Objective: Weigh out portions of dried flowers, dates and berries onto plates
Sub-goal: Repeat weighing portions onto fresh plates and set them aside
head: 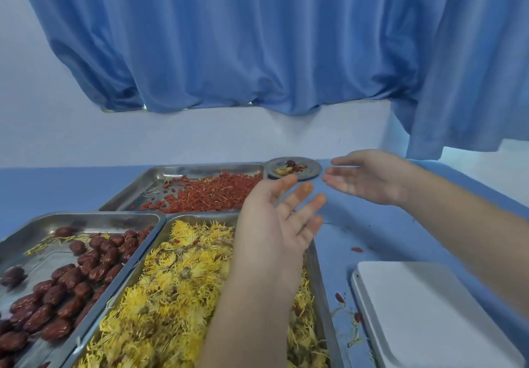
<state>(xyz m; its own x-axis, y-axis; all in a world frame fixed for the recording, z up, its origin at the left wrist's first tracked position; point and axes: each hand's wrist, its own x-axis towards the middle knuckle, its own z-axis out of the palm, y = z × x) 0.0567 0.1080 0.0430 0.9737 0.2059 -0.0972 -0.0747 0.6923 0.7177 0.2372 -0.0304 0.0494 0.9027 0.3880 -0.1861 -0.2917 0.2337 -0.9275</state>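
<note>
A small round metal plate [310,170] stands at the table's far edge with a dried flower, one date and a few red berries on it. My left hand [274,224] hovers palm up with straight fingers over the near tray of yellow dried flowers [177,290], holding nothing. My right hand [369,177] is stretched out just right of the plate, fingers straight, also holding nothing. The tray of red dates [54,281] lies at the near left. The tray of red berries [206,193] lies behind, left of the plate.
A white flat scale [429,310] sits at the near right on the blue table. Loose berries [357,250] and petals are scattered between the scale and the flower tray. A blue curtain [257,38] hangs over a pale wall behind the table.
</note>
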